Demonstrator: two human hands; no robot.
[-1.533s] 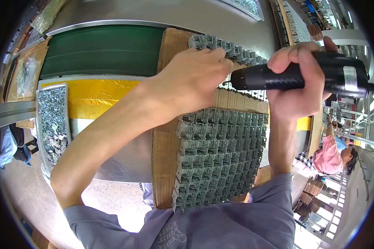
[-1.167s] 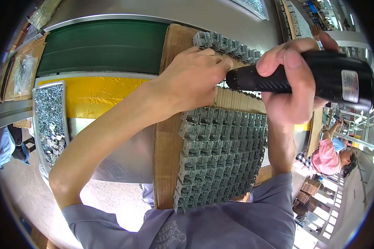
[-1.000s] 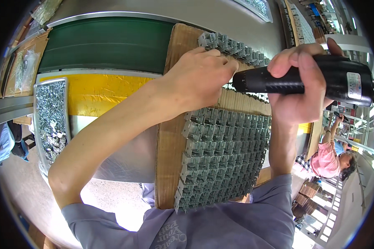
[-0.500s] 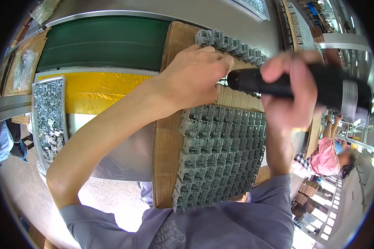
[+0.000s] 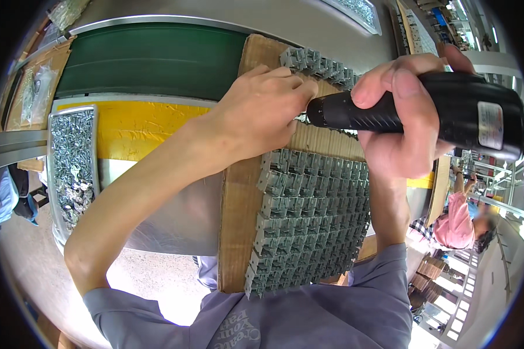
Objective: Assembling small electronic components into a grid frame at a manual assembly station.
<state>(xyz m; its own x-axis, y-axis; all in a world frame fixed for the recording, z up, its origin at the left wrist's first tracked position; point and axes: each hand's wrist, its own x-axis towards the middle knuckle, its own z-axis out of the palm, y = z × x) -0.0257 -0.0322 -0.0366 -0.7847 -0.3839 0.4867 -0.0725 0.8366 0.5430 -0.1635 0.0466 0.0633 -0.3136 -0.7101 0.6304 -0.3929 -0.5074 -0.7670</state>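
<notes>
My right hand (image 5: 410,113) is wrapped round a black power screwdriver (image 5: 471,110), held level with its nose pointing left. That nose ends right beside the fingertips of my left hand (image 5: 271,110), whose fingers are curled closed over the cardboard sheet (image 5: 239,221); what they grip is hidden behind the hand. A little metal shows between the fingertips and the screwdriver's nose. Beyond my left hand runs a row of small grey metal brackets (image 5: 317,61). Nearer me, a large block of the same kind of brackets (image 5: 308,215) stands in tight rows on the cardboard.
A metal tray of screws and small metal parts (image 5: 73,168) lies on the left. Behind are a green belt (image 5: 151,61) and a strip of yellow tape (image 5: 134,131). Another tray (image 5: 358,14) sits at the far edge. A person in pink (image 5: 454,224) is at the right.
Both hands have shifted slightly left along the row, the screwdriver with them. My right hand was blurred by motion before and now looks steadier. The view has shifted a little.
</notes>
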